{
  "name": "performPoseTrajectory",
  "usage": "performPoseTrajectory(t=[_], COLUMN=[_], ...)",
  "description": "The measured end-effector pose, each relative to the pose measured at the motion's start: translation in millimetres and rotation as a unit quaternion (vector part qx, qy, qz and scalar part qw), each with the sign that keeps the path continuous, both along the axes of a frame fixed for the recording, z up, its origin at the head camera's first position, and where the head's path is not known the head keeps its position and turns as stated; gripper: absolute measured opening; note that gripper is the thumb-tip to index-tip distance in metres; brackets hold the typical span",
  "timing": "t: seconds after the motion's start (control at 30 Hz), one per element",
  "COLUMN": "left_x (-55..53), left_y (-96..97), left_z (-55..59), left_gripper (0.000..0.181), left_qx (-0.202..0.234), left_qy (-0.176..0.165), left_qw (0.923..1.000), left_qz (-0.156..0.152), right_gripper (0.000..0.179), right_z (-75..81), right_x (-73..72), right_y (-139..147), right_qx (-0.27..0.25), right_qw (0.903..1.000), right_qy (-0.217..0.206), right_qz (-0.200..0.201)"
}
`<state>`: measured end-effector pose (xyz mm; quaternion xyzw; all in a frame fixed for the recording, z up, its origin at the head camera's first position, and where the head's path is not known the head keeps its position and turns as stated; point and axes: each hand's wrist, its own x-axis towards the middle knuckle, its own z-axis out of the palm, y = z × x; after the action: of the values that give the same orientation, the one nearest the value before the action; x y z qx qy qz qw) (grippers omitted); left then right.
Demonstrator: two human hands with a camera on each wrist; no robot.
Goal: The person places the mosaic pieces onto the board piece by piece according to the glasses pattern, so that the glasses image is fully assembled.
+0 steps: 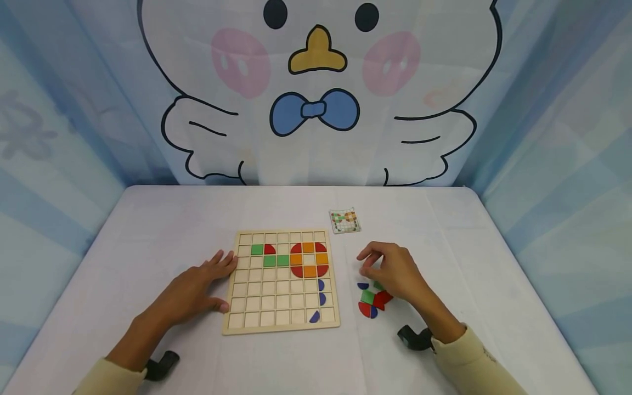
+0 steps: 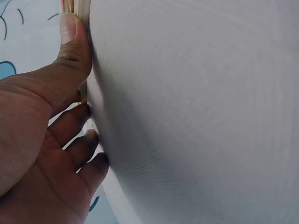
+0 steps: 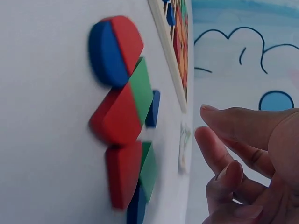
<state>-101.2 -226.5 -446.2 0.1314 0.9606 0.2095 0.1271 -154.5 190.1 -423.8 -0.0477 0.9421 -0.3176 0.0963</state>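
Observation:
A wooden grid board (image 1: 254, 304) lies on the table, carrying green squares (image 1: 276, 260), a ring of orange and red pieces (image 1: 308, 271) and three blue pieces (image 1: 322, 299) near its right side. My left hand (image 1: 207, 282) touches the board's left edge, its thumb (image 2: 70, 32) against the rim and the fingers extended. Over a loose cluster right of the board hovers my right hand (image 1: 395, 269), thumb and index finger apart with nothing between them. That cluster has red pieces (image 3: 117, 119), green pieces (image 3: 141, 91) and blue pieces (image 3: 108, 53), partly covered by the hand in the head view.
A small pattern card (image 1: 345, 220) lies past the board's upper right corner. The white table (image 1: 173, 219) is enclosed by a printed curtain (image 1: 316, 148) behind and at both sides. A black wrist camera (image 1: 415, 337) sits under the right forearm, another (image 1: 163, 366) beside the left.

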Motion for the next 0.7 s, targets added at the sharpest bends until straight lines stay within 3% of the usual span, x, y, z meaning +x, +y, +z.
performPoseTrajectory(t=[0.37,0.7], left_x=[0.4,1.3], left_y=[0.5,1.2], left_z=[-0.5,-0.7], left_gripper=[0.106,0.106], left_qx=[-0.002,-0.007], left_qy=[0.003,0.004], left_qw=[1.0000,1.0000], left_qz=[0.001,0.004], right_gripper=[0.016,0.017], right_z=[-8.6,-8.9], right_x=[19.5,32.8], right_y=[39.0,49.1], right_qx=[0.023,0.058], right_qw=[0.9997,0.9983], right_qy=[0.011,-0.007], right_qz=[0.006,0.006])
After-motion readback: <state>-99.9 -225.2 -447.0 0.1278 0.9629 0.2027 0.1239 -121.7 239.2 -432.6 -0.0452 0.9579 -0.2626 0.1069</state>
